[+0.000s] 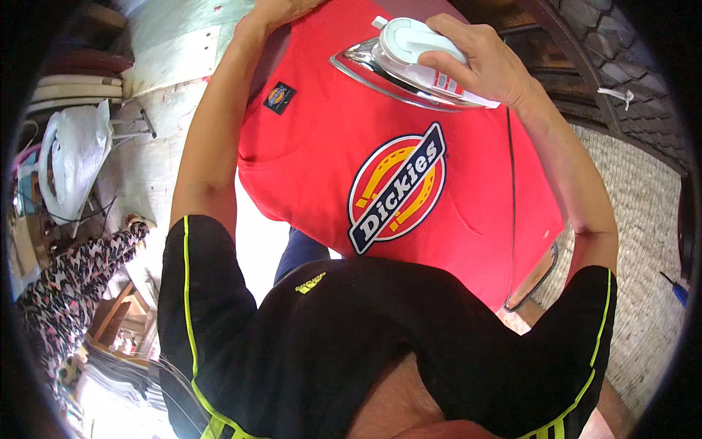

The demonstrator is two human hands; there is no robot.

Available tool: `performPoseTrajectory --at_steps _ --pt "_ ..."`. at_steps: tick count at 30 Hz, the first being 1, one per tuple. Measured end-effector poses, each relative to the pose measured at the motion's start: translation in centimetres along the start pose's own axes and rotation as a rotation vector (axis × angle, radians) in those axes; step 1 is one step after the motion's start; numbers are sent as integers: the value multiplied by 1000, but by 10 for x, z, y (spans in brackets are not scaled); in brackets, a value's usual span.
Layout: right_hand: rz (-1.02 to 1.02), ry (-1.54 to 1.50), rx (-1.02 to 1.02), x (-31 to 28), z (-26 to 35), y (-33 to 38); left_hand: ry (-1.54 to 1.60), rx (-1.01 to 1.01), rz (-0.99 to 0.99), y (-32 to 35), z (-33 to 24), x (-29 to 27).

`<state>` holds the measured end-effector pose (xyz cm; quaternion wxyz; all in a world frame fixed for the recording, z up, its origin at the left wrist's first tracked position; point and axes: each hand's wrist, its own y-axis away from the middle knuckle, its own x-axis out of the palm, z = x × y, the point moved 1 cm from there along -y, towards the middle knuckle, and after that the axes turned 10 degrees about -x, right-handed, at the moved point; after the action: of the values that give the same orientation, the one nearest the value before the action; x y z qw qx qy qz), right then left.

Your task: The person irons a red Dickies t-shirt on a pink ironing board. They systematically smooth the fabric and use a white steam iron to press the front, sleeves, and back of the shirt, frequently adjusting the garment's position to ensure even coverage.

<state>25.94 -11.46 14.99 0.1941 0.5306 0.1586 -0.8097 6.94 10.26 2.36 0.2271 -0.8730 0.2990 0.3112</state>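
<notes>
A red T-shirt [307, 172] with a large round emblem in yellow, white and navy is spread over an ironing board. A small dark label [279, 98] shows near its neckline. My right hand [482, 62] is wrapped round the handle of a clothes iron [413, 47] with a pale mint top and a shiny metal soleplate. The iron rests on the shirt above the emblem, its tip toward the left. At the top edge my left hand [281, 9] touches the far part of the shirt; its fingers are mostly cut off by the frame.
A thin dark cord [511, 190] runs down over the shirt's right side. The board's metal frame [537, 285] shows at lower right. On the left hang a white plastic bag [79, 157] and a patterned cloth [80, 271]. A dark lattice [621, 51] stands at upper right.
</notes>
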Motion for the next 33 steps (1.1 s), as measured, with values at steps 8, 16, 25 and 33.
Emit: performPoseTrajectory --at_steps 8,16,25,33 --pt "-233 141 13 14 19 -69 456 -75 -111 20 24 -17" --pt "-257 202 38 20 7 -103 -362 -206 -329 215 -101 17" --pt "-49 198 -171 6 8 -63 -578 -441 -386 272 -66 25" --pt "181 89 -597 1 8 -48 -388 -446 -433 275 -58 28"
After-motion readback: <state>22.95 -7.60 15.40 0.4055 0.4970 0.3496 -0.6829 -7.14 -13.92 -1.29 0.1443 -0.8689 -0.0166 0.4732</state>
